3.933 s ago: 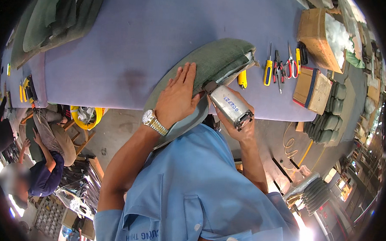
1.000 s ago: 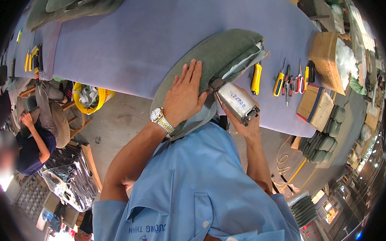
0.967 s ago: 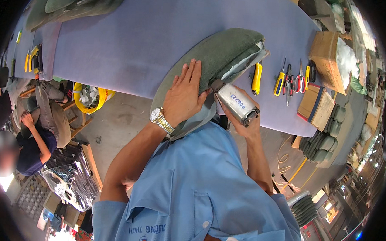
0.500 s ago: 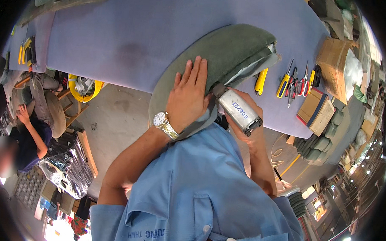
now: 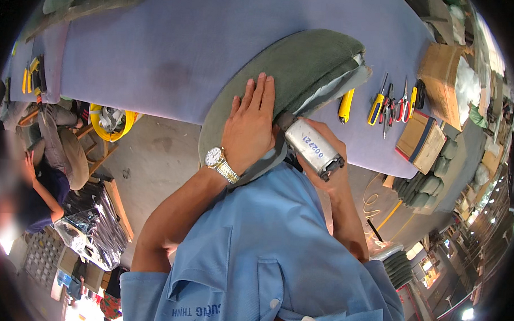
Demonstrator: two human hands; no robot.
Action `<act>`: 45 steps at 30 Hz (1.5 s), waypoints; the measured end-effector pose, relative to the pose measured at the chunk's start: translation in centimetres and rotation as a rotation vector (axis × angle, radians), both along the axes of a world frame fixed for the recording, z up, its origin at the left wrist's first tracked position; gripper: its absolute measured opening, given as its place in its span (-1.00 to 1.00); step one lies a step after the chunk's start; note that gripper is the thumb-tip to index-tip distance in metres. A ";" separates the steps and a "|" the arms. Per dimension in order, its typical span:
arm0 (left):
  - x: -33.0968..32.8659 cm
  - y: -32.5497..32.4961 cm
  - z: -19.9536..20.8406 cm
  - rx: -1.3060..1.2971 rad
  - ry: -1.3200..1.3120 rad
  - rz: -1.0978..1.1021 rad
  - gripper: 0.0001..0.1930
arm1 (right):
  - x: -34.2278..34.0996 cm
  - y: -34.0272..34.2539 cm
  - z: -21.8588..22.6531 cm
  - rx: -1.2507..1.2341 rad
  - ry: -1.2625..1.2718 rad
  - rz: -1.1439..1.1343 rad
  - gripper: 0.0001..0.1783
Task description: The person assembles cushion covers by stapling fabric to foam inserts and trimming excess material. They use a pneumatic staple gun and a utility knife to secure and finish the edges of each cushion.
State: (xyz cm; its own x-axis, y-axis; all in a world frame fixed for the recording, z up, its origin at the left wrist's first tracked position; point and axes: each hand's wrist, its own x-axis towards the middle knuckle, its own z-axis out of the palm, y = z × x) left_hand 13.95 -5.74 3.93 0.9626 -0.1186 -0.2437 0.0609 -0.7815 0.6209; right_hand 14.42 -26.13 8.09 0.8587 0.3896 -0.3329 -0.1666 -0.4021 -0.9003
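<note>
Our right hand (image 5: 325,149) is wrapped tight around a silver power tool (image 5: 314,148), its nose pushed against the open edge of the green cushion (image 5: 288,71), where pale lining shows between the fabric layers. Our left hand (image 5: 249,126) lies flat on the cushion beside the tool, fingers straight and close together, gripping nothing, a wristwatch (image 5: 220,162) on the wrist. The cushion rests on the near edge of the purple table (image 5: 159,49) and hangs partly over it toward our blue shirt (image 5: 265,257). Just right of the cushion on the table lies a yellow knife (image 5: 345,105), and beyond it a row of screwdrivers (image 5: 378,105) and pliers (image 5: 403,103). Further right of the cushion sits a small flat box (image 5: 419,140), and behind that a larger cardboard box (image 5: 441,68). Far to the left of the cushion, at the table's end, lie yellow-handled tools (image 5: 30,79). Below the table, left of the cushion, a yellow basket (image 5: 114,121) stands on the floor, and another person (image 5: 41,192) crouches further off.
</note>
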 end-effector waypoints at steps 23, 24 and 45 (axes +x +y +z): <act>0.9 3.3 1.2 -0.100 0.011 0.099 -0.02 | 0.7 3.8 0.0 0.007 -0.257 0.069 -0.26; 0.4 4.0 1.3 -0.117 -0.001 0.125 -0.03 | 1.0 4.5 0.2 0.010 -0.289 0.094 -0.25; -2.0 4.0 -1.6 -0.365 0.024 0.094 -0.11 | 2.3 1.4 -0.8 0.015 -0.148 0.082 -0.37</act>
